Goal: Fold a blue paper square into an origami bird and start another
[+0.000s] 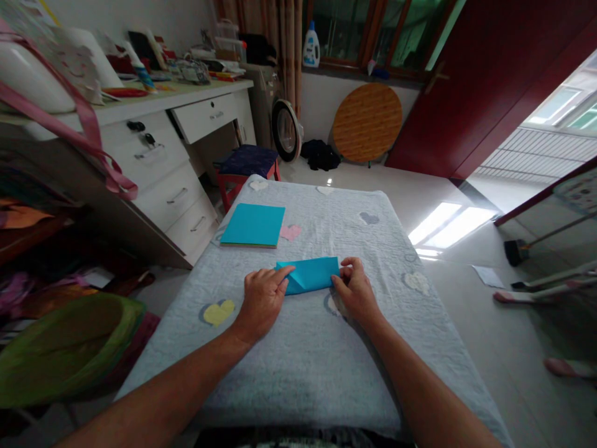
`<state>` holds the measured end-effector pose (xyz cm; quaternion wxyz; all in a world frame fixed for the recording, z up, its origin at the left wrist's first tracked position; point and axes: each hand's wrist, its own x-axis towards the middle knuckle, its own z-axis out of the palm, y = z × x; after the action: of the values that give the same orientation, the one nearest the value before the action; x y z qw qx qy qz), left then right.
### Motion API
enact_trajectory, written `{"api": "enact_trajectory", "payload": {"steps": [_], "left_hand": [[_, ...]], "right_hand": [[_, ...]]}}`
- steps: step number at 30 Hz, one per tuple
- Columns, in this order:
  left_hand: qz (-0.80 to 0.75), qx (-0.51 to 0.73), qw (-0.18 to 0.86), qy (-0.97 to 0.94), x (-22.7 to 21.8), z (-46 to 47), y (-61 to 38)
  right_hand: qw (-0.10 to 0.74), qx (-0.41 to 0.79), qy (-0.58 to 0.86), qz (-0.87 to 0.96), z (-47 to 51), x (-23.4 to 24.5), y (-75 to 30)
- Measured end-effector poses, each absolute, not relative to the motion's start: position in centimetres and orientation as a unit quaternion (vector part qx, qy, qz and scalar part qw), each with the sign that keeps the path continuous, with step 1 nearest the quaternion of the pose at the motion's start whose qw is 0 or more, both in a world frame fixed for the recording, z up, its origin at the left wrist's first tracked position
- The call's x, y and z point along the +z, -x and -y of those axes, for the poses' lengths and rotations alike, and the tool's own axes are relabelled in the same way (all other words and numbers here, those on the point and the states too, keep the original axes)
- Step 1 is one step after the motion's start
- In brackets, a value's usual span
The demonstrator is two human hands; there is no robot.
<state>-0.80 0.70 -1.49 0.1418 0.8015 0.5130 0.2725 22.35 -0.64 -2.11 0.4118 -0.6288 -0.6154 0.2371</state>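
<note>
A folded sheet of blue paper (311, 275) lies on the cloth-covered table, held at both ends. My left hand (265, 297) grips its left end, with the index finger along the top and the thumb near the lower edge. At the right end, my right hand (358, 291) pinches the paper between thumb and fingers. A diagonal crease shows near the left end. Behind it, towards the left, rests a square stack of blue paper (254, 225), apart from both hands.
The table (303, 367) wears a pale blue cloth with heart patches. A red stool (247, 163) stands beyond its far left corner, near a white desk (153, 155) full of items. A green-lined bin (69, 348) is at left. Tiled floor lies to the right.
</note>
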Motion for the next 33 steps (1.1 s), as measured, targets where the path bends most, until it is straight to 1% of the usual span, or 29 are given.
{"api": "enact_trajectory", "payload": {"steps": [5,13,18,27,33], "left_hand": [[-0.523,0.257,0.095,-0.807,-1.5,-0.6,0.8],[-0.540,0.226,0.020,-0.811,-2.2,-0.7,1.2],[-0.544,0.211,0.009,-0.812,-1.8,-0.9,1.4],[-0.518,0.203,0.021,-0.831,-1.6,-0.8,1.7],[-0.508,0.222,-0.029,-0.832,-0.5,0.2,0.8]], "right_hand": [[0.358,0.179,0.618,0.676,0.6,-2.2,-22.6],[0.337,0.161,0.588,0.717,0.5,-2.6,-23.0],[0.335,0.149,0.594,0.716,0.3,-3.0,-22.9],[0.313,0.135,0.595,0.728,0.0,-3.6,-23.1],[0.300,0.122,0.587,0.742,0.0,-3.7,-23.1]]}}
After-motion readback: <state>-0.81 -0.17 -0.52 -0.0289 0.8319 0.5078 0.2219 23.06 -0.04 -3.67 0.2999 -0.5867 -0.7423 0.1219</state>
